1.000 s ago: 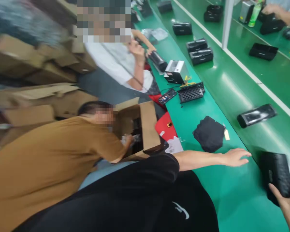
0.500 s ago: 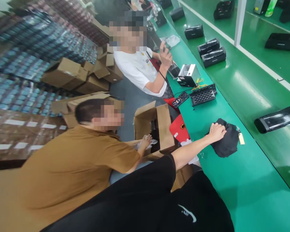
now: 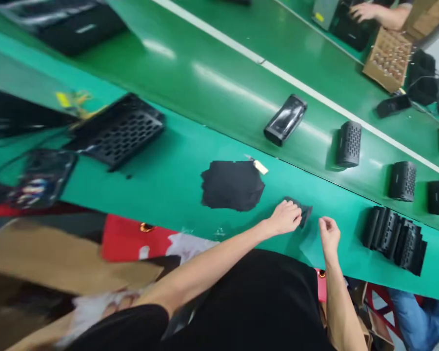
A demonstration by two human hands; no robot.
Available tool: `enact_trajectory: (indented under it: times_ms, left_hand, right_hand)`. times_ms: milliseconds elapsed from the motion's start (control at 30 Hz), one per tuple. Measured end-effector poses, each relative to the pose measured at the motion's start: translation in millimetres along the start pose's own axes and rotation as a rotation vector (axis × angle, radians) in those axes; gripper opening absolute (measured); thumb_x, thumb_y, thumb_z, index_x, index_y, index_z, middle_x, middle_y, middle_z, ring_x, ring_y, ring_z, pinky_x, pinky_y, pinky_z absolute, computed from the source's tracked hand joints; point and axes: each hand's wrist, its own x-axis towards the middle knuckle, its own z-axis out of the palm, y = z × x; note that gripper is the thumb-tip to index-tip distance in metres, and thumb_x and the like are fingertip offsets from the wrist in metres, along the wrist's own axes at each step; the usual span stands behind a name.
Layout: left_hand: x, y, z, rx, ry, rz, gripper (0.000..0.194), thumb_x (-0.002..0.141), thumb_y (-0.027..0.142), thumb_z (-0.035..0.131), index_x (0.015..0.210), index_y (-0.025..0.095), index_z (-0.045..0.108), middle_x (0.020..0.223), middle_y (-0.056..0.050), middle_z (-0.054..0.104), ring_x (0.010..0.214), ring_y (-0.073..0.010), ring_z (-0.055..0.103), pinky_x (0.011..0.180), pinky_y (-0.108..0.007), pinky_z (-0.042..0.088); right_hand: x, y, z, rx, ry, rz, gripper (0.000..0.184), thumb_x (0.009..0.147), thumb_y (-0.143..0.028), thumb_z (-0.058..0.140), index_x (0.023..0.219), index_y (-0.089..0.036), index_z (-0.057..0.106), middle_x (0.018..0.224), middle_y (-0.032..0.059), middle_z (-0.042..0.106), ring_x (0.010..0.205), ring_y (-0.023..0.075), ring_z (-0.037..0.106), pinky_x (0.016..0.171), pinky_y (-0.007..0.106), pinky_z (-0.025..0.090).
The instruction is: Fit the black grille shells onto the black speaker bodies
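My left hand (image 3: 286, 217) is over the green bench with its fingers curled on a small black fabric piece (image 3: 306, 215), which sticks out past the fingertips. Just to the right, my right hand (image 3: 329, 235) is raised with thumb and fingers pinched together. A pale, see-through patch like thin film (image 3: 310, 246) shows beside it; whether the fingers hold it is unclear. Left of both hands lies a stack of black fabric pieces (image 3: 232, 186), with a cream tag (image 3: 260, 167) at its upper right corner.
Several black slotted parts (image 3: 395, 239) stand in a row at the bench's right. A black honeycomb-grille housing (image 3: 124, 131) and a phone (image 3: 42, 178) lie left. Behind the bench, a green conveyor (image 3: 219, 107) carries black speakers (image 3: 286, 119). An open carton (image 3: 58, 263) stands lower left.
My view has swung to the right. My left hand has left the fabric stack and moved right with a black piece. My right hand has come into view.
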Motion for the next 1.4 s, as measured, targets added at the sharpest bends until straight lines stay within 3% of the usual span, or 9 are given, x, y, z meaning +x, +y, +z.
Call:
enact_trajectory:
  times_ms: [133, 233, 400, 567, 700, 867, 967, 1100, 1400]
  left_hand:
    - [2, 26, 40.9, 0.038, -0.158, 0.105, 0.011, 0.092, 0.029, 0.065, 0.087, 0.021, 0.069, 0.098, -0.01, 0.072, 0.101, -0.0263, 0.062, 0.099, -0.042, 0.043]
    - [-4, 28, 48.4, 0.07, -0.177, 0.101, 0.011, 0.09, 0.03, 0.07, 0.084, 0.02, 0.068, 0.096, -0.01, 0.072, 0.102, -0.0272, 0.063, 0.102, -0.042, 0.042]
    - [-6, 19, 42.4, 0.087, -0.182, 0.07, 0.021, 0.094, 0.039, 0.068, 0.082, 0.021, 0.067, 0.092, -0.007, 0.07, 0.096, -0.0248, 0.064, 0.097, -0.04, 0.044]
    - [-11, 5, 27.5, 0.091, -0.066, -0.04, 0.016, 0.102, 0.034, 0.057, 0.105, 0.024, 0.069, 0.107, -0.007, 0.07, 0.106, -0.025, 0.061, 0.097, -0.038, 0.046]
    - [-17, -3, 18.5, 0.113, 0.052, -0.177, 0.04, 0.103, 0.034, 0.054, 0.139, 0.019, 0.06, 0.136, -0.017, 0.061, 0.124, -0.0329, 0.053, 0.108, -0.047, 0.043]
    - [-30, -6, 21.8, 0.136, 0.013, -0.164, 0.044, 0.097, 0.04, 0.066, 0.137, 0.023, 0.063, 0.139, -0.012, 0.06, 0.125, -0.0301, 0.052, 0.108, -0.044, 0.044]
    - [-38, -11, 27.3, 0.128, 0.026, -0.181, 0.05, 0.095, 0.042, 0.071, 0.14, 0.024, 0.062, 0.137, -0.012, 0.061, 0.123, -0.0297, 0.053, 0.107, -0.044, 0.045]
    - [-42, -17, 36.5, 0.091, 0.087, -0.234, 0.048, 0.098, 0.041, 0.066, 0.141, 0.021, 0.062, 0.133, -0.013, 0.061, 0.122, -0.0302, 0.053, 0.106, -0.047, 0.045]
    - [-29, -9, 44.2, 0.012, 0.059, -0.067, 0.016, 0.1, 0.024, 0.058, 0.105, 0.02, 0.073, 0.122, -0.01, 0.071, 0.119, -0.0272, 0.057, 0.105, -0.043, 0.042]
  right_hand:
    - [2, 45, -110, -0.143, 0.487, 0.209, 0.042, 0.103, -0.059, 0.063, 0.108, -0.018, 0.069, 0.103, 0.0053, 0.07, 0.096, 0.0225, 0.068, 0.094, 0.045, 0.056]
    - [18, 70, -172, -0.188, 0.579, 0.293, 0.047, 0.094, -0.063, 0.069, 0.105, -0.018, 0.071, 0.095, 0.0068, 0.07, 0.095, 0.0254, 0.068, 0.099, 0.048, 0.052]
    - [46, 96, -197, -0.157, 0.5, 0.309, 0.048, 0.079, -0.066, 0.077, 0.089, -0.019, 0.075, 0.076, 0.0047, 0.07, 0.08, 0.0245, 0.068, 0.093, 0.047, 0.054]
    - [30, 94, -203, -0.082, 0.635, 0.171, 0.08, 0.081, -0.082, 0.058, 0.109, -0.01, 0.078, 0.083, 0.0122, 0.073, 0.081, 0.0312, 0.07, 0.08, 0.046, 0.057]
    - [18, 76, -169, -0.106, 0.531, -0.041, 0.076, 0.08, -0.082, 0.063, 0.11, -0.015, 0.08, 0.095, 0.013, 0.075, 0.089, 0.031, 0.069, 0.089, 0.045, 0.055]
    - [22, 55, -56, -0.142, 0.159, -0.253, 0.067, 0.086, -0.081, 0.056, 0.095, -0.019, 0.081, 0.091, 0.0136, 0.07, 0.093, 0.03, 0.064, 0.097, 0.045, 0.049]
    - [10, 55, -10, -0.148, 0.1, -0.265, 0.073, 0.085, -0.083, 0.051, 0.102, -0.017, 0.079, 0.1, 0.0175, 0.068, 0.1, 0.0338, 0.061, 0.099, 0.049, 0.046]
    - [-25, 68, 10, -0.177, 0.158, -0.152, 0.079, 0.084, -0.085, 0.05, 0.112, -0.013, 0.069, 0.101, 0.0176, 0.06, 0.1, 0.0364, 0.058, 0.093, 0.052, 0.046]
    - [-56, 71, 28, -0.079, 0.052, -0.075, 0.052, 0.08, -0.076, 0.055, 0.082, -0.025, 0.063, 0.095, 0.0127, 0.064, 0.092, 0.0306, 0.06, 0.087, 0.045, 0.049]
